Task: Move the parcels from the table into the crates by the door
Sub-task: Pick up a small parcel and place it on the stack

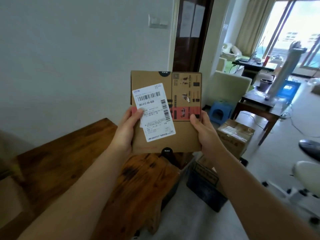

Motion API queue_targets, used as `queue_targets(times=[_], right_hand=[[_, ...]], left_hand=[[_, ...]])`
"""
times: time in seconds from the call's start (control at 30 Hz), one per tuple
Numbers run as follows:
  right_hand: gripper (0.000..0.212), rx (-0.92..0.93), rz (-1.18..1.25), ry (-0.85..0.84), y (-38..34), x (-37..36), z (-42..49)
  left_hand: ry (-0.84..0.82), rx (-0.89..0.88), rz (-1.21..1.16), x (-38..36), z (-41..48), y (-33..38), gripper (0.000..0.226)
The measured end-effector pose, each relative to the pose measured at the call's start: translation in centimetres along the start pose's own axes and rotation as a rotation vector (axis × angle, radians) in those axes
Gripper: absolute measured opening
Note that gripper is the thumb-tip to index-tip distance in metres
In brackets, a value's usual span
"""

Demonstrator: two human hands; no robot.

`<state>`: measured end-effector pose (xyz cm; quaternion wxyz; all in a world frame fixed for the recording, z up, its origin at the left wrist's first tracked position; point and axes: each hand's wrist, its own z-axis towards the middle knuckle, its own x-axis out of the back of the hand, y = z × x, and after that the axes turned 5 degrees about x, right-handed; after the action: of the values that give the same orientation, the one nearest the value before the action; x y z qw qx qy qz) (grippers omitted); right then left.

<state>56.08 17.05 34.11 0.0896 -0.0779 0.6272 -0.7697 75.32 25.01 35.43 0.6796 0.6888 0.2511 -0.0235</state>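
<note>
Cardboard parcel (183,130) is held upright: gripped at 8 o'clock by left hand (125,130), at 4 o'clock by right hand (206,131), thumbs in front.

Pale wall (69,66) on the L w/ a light switch (158,23) near the dark wood door (190,32). Brown wooden table (60,153) bottom L, against the wall. Floor (199,222) is pale grey. Cream chair (228,87) mid-R, blue stool (220,110) just in front of it, dark low table (256,108) beside. Far R: big window (294,32) w/ beige curtain (251,23), bright daylight coming in. Cluttered desk (247,64) in the bkgd, prob. w/ a laptop, too blurry to be sure.
</note>
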Motion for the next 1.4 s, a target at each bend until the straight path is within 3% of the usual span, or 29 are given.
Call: queue_targets(times=[0.27, 0.47, 0.6, 0.73, 1.03, 1.1, 1.4], right_hand=[[0.024, -0.089, 0.053, -0.056, 4.0, 1.5, 14.4], [0.032, -0.191, 0.098, -0.059, 7.6, 1.8, 22.0], [0.022, -0.242, 0.086, -0.13, 10.9, 1.5, 26.9], [0.02, -0.337, 0.065, -0.261, 15.5, 1.8, 31.2], [0.036, -0.557, -0.06, -0.585, 24.7, 2.7, 37.7], [0.044, -0.602, -0.114, -0.632, 26.7, 2.7, 38.0], [0.043, -0.805, -0.301, -0.787, 36.8, 2.2, 34.1]], left_hand=[[0.058, 0.112, -0.022, -2.1, 14.9, -1.0, 0.035], [0.122, 0.168, -0.011, -3.1, 21.9, -2.1, 0.035], [0.216, 0.195, 0.016, -2.5, 25.7, -4.1, 0.037], [0.423, 0.254, 0.024, -2.4, 29.4, -7.4, 0.051], [0.785, 0.377, -0.069, -3.6, 33.2, -15.4, 0.04], [0.837, 0.414, -0.107, -3.5, 33.2, -17.5, 0.036], [1.122, 0.587, -0.041, -0.6, 31.8, -28.9, 0.021]])
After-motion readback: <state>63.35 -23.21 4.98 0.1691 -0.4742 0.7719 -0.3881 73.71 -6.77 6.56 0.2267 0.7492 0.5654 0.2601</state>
